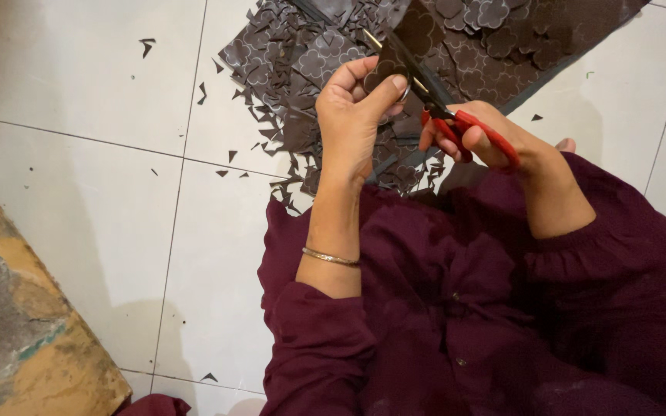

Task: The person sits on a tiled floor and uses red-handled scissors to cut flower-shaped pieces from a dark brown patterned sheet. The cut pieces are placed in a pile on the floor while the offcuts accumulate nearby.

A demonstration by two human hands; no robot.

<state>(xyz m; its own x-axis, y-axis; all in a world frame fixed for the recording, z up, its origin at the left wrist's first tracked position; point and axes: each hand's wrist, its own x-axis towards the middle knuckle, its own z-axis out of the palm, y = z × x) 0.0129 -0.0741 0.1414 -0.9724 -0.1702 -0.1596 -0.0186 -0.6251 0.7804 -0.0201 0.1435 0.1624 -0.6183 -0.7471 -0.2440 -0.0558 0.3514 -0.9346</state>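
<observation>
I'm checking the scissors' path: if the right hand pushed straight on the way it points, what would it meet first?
Probably the dark cut-out piece pinched in the left hand. The right hand aims the red-handled scissors up-left, blades already at that piece; depth is hard to judge.

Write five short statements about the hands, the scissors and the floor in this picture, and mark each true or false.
1. The right hand holds red-handled scissors. True.
2. The left hand is empty. False: its fingers pinch a small dark cut piece.
3. A thin bangle sits on the left wrist. True.
4. The floor is carpeted. False: it is pale tile, strewn with dark scraps.
5. The sleeves are bright yellow. False: they are dark maroon.
</observation>
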